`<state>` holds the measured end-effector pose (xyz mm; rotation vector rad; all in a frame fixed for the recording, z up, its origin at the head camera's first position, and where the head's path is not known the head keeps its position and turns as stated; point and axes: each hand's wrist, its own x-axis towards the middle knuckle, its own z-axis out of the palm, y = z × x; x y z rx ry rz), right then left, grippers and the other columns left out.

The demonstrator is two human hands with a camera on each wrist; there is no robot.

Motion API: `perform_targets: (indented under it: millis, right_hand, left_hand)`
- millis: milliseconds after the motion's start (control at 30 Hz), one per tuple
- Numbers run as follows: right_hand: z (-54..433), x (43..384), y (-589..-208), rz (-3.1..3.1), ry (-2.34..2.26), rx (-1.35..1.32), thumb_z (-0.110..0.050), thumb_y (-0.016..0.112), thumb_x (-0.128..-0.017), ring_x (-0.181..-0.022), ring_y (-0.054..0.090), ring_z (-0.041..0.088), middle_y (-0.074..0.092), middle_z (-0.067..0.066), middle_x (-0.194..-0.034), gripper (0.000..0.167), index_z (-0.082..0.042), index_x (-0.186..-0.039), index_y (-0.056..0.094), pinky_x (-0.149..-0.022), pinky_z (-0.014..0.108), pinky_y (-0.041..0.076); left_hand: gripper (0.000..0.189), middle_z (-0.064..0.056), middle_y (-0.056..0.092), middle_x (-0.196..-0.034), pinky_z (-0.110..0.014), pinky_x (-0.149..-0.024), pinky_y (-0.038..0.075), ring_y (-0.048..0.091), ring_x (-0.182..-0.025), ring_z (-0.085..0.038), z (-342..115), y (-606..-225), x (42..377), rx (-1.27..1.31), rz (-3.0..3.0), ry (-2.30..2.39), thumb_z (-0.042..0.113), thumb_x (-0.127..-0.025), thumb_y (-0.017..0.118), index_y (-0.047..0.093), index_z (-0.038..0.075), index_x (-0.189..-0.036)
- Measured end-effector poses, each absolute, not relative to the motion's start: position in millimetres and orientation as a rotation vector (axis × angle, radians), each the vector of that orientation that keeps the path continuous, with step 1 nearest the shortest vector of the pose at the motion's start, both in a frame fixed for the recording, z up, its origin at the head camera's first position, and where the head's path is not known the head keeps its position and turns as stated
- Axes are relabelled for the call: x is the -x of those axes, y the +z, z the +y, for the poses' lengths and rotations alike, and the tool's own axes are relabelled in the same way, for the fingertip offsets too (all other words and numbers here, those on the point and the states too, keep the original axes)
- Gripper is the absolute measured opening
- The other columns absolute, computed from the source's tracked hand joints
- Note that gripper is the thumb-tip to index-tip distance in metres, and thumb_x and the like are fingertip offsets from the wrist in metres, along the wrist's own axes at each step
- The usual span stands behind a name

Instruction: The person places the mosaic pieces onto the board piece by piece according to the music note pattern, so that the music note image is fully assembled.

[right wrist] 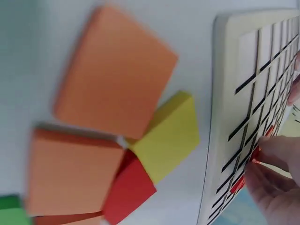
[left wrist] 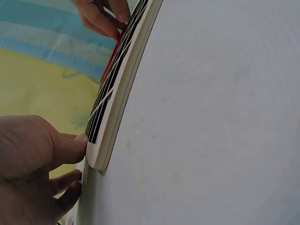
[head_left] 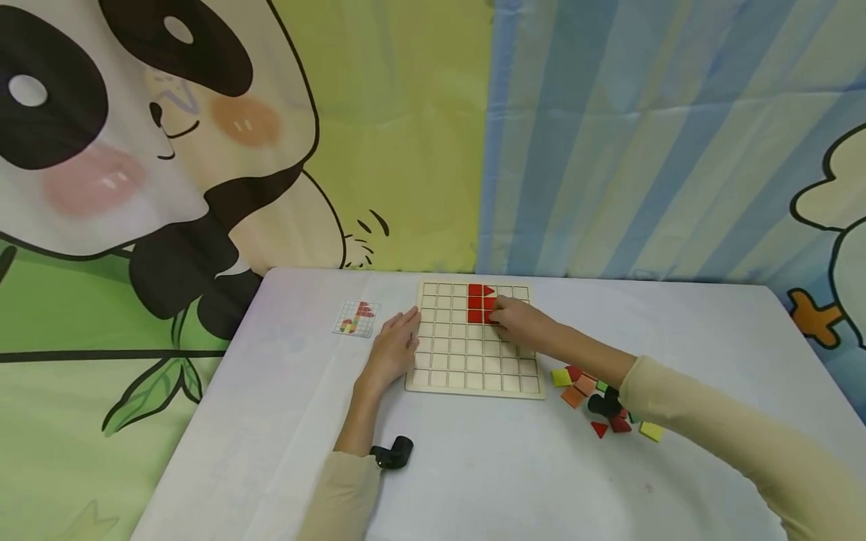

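Observation:
A pale wooden grid board [head_left: 473, 368] lies on the white table, with red square tiles [head_left: 476, 303] and a red triangle tile [head_left: 489, 291] near its far edge. My right hand [head_left: 524, 324] is over the board's right half. Its thumb and fingertips pinch a small red tile [right wrist: 256, 153] at the grid, beside the laid red ones; the fingers hide part of its shape. At the board's left edge rests my left hand [head_left: 394, 346], fingers extended. The left wrist view shows its thumb [left wrist: 70, 147] touching the board's corner.
Left of the board lies a small printed card [head_left: 356, 318] with a coloured grid pattern. Loose tiles in orange [right wrist: 115, 75], yellow [right wrist: 168, 138], red and green lie to the board's right, partly under the right forearm. A printed curtain [head_left: 406, 135] hangs behind the table.

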<state>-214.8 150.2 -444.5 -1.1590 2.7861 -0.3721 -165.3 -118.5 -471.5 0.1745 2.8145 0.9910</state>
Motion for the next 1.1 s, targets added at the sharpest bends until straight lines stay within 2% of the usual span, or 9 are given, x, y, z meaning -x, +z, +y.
perform_targets:
  millis: [133, 233, 333, 500, 733, 967, 1100]
  right_hand:
    - [167.6, 198.7, -439.9, 2.794, -0.407, 1.094, -0.002, 0.069, -0.096, -0.106, 0.067, 0.035, 0.063, 0.026, -0.124, 0.041, 0.011, -0.134, 0.061, -0.089, 0.042, 0.061]
    - [189.1, 182.9, -436.7, 2.812, -0.454, 1.031, -0.005, 0.069, -0.096, -0.107, 0.067, 0.035, 0.062, 0.026, -0.129, 0.048, 0.011, -0.139, 0.056, -0.091, 0.045, 0.060]
    - [215.1, 164.6, -432.5, 2.808, -0.490, 0.938, -0.008, 0.071, -0.096, -0.108, 0.066, 0.033, 0.063, 0.023, -0.128, 0.048, 0.009, -0.139, 0.058, -0.092, 0.046, 0.060]
    - [262.4, 137.4, -429.0, 2.847, -0.525, 0.784, -0.011, 0.076, -0.093, -0.107, 0.066, 0.032, 0.065, 0.019, -0.125, 0.046, 0.005, -0.133, 0.064, -0.087, 0.042, 0.063]
    - [321.4, 116.4, -437.5, 2.963, -0.553, 0.676, -0.005, 0.083, -0.083, -0.099, 0.069, 0.036, 0.067, 0.020, -0.114, 0.046, 0.008, -0.124, 0.067, -0.076, 0.043, 0.064]
    - [340.2, 110.2, -449.5, 2.974, -0.563, 0.616, -0.005, 0.082, -0.085, -0.099, 0.070, 0.036, 0.069, 0.018, -0.112, 0.040, 0.004, -0.122, 0.070, -0.078, 0.043, 0.064]
    - [341.4, 111.0, -455.5, 2.997, -0.536, 0.714, -0.003, 0.083, -0.082, -0.105, 0.070, 0.039, 0.071, 0.018, -0.114, 0.039, 0.003, -0.119, 0.072, -0.083, 0.047, 0.063]
  left_hand:
    - [0.052, -0.008, 0.037, -0.167, -0.062, -0.126, 0.023, 0.027, -0.157, -0.036, -117.5, -471.7, 165.5, -0.189, 2.816, 0.988, 0.003, -0.103, 0.056, 0.046, 0.001, -0.154]
    - [0.052, -0.007, 0.035, -0.168, -0.060, -0.127, 0.022, 0.025, -0.158, -0.035, -117.3, -471.2, 165.5, -0.180, 2.810, 0.990, 0.004, -0.104, 0.055, 0.045, 0.002, -0.155]
    - [0.052, -0.007, 0.035, -0.168, -0.060, -0.127, 0.022, 0.025, -0.158, -0.035, -117.2, -470.3, 165.7, -0.173, 2.815, 0.986, 0.004, -0.104, 0.055, 0.045, 0.002, -0.155]
    - [0.052, -0.007, 0.035, -0.168, -0.062, -0.126, 0.022, 0.025, -0.158, -0.035, -117.2, -469.4, 166.6, -0.163, 2.812, 0.982, 0.005, -0.104, 0.055, 0.045, 0.002, -0.155]
    - [0.053, -0.006, 0.034, -0.169, -0.062, -0.127, 0.021, 0.024, -0.158, -0.034, -118.0, -471.7, 167.6, -0.153, 2.812, 0.974, 0.006, -0.104, 0.055, 0.044, 0.003, -0.156]
    - [0.053, -0.005, 0.033, -0.169, -0.061, -0.127, 0.020, 0.024, -0.158, -0.034, -119.2, -471.5, 167.6, -0.152, 2.812, 0.964, 0.006, -0.104, 0.054, 0.043, 0.004, -0.156]
    - [0.053, -0.006, 0.033, -0.169, -0.061, -0.127, 0.020, 0.024, -0.158, -0.034, -118.1, -471.3, 167.0, -0.157, 2.802, 0.966, 0.006, -0.105, 0.054, 0.042, 0.004, -0.156]
